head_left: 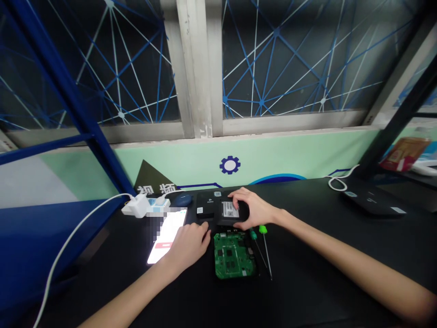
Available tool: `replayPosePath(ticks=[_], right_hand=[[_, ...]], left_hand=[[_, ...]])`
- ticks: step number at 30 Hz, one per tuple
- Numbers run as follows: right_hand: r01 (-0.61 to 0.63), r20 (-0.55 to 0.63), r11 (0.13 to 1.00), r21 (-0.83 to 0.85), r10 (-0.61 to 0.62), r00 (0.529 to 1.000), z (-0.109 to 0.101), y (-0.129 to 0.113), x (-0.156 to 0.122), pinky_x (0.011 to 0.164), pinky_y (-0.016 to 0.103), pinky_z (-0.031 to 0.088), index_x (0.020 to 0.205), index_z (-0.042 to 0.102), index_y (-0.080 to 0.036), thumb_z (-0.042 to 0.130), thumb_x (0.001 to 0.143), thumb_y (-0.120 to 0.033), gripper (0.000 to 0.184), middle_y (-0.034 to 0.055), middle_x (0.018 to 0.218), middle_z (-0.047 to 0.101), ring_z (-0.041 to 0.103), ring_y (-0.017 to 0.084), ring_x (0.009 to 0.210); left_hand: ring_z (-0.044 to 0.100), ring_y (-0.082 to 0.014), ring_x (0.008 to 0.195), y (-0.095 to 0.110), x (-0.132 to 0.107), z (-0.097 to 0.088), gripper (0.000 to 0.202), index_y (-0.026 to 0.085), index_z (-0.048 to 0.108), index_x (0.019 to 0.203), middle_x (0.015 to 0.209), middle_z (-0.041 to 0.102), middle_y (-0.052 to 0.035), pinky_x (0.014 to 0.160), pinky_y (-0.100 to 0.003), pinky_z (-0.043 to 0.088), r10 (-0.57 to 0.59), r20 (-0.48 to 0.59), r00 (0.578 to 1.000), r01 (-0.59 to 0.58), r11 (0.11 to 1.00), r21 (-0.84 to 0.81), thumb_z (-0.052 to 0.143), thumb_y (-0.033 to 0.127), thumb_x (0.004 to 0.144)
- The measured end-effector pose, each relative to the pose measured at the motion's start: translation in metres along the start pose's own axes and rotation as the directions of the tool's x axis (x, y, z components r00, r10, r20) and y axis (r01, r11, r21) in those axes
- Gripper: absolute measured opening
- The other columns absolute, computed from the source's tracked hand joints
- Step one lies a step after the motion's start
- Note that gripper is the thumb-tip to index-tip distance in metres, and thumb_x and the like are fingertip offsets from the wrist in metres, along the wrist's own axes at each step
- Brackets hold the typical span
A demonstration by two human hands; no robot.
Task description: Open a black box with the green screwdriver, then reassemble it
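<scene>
Right hand (256, 208) clamps a flat black plastic casing (218, 210) from above, on the dark surface (307, 291). Left hand (186, 246), fingers loosely together and holding nothing, lies over the edge of a lit smartphone (167, 234), just beside a green circuit board (234, 255).

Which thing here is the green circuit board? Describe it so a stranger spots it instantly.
On the black workbench below the window, look between the person's left hand and right hand. The green circuit board lies there, just left of two green-handled screwdrivers, the only bare green board among the black devices.
</scene>
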State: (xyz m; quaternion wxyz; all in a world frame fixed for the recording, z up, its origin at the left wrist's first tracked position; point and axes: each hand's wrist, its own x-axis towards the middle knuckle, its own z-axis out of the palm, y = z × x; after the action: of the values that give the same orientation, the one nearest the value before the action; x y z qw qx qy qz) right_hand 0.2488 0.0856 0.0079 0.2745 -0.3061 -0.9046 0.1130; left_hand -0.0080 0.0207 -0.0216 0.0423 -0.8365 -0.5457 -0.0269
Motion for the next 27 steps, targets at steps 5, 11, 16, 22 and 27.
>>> replayPosePath(ticks=[5, 11, 16, 22, 27], right_hand=[[0.037, 0.045, 0.999, 0.020, -0.038, 0.998, 0.003, 0.016, 0.023, 0.092, 0.043, 0.043, 0.078, 0.052, -0.020, 0.082, 0.057, -0.033, 0.040, 0.0095, 0.119, 0.062, 0.056, 0.027, 0.107], [0.037, 0.057, 0.998, 0.041, -0.039, 0.998, 0.008, 0.027, 0.024, 0.094, 0.044, 0.043, 0.075, 0.054, -0.020, 0.082, 0.059, -0.033, 0.036, 0.0108, 0.122, 0.062, 0.056, 0.029, 0.114], [0.041, 0.052, 0.999, 0.036, -0.043, 0.998, 0.009, 0.025, 0.022, 0.096, 0.044, 0.043, 0.077, 0.055, -0.020, 0.081, 0.060, -0.032, 0.033, 0.0105, 0.115, 0.066, 0.054, 0.030, 0.122], [0.016, 0.065, 1.000, 0.024, -0.018, 0.998, 0.007, 0.022, 0.017, 0.101, 0.048, 0.041, 0.082, 0.058, -0.020, 0.081, 0.063, -0.033, 0.032, 0.0133, 0.130, 0.060, 0.047, 0.032, 0.131], [0.003, 0.043, 1.000, 0.017, -0.004, 0.999, 0.003, 0.017, 0.011, 0.104, 0.050, 0.039, 0.086, 0.062, -0.020, 0.080, 0.066, -0.031, 0.030, 0.0115, 0.143, 0.048, 0.045, 0.031, 0.132]], left_hand=[[0.063, -0.0219, 0.059, -0.001, 0.000, -0.001, 0.027, 0.020, 0.055, 0.085, 0.066, 0.061, -0.0047, 0.052, -0.027, 0.029, 0.031, 0.013, 0.999, -0.031, 0.999, -0.014, 0.035, 0.029, 0.100], [0.064, -0.0227, 0.063, -0.001, 0.001, -0.001, 0.026, 0.019, 0.057, 0.088, 0.070, 0.064, -0.0057, 0.056, -0.028, 0.034, 0.040, 0.032, 0.999, -0.040, 0.999, -0.018, 0.035, 0.028, 0.100], [0.065, -0.0225, 0.064, -0.001, 0.001, 0.000, 0.025, 0.019, 0.057, 0.088, 0.070, 0.064, -0.0055, 0.055, -0.028, 0.034, 0.038, 0.026, 0.999, -0.037, 0.999, -0.015, 0.036, 0.028, 0.099], [0.065, -0.0220, 0.063, 0.000, 0.001, -0.001, 0.026, 0.019, 0.056, 0.086, 0.069, 0.063, -0.0050, 0.053, -0.028, 0.033, 0.034, 0.029, 0.999, -0.033, 0.999, -0.028, 0.036, 0.029, 0.100], [0.065, -0.0222, 0.064, 0.000, 0.001, -0.002, 0.027, 0.019, 0.057, 0.087, 0.068, 0.062, -0.0048, 0.053, -0.028, 0.032, 0.029, 0.043, 0.999, -0.028, 0.999, -0.026, 0.035, 0.029, 0.099]])
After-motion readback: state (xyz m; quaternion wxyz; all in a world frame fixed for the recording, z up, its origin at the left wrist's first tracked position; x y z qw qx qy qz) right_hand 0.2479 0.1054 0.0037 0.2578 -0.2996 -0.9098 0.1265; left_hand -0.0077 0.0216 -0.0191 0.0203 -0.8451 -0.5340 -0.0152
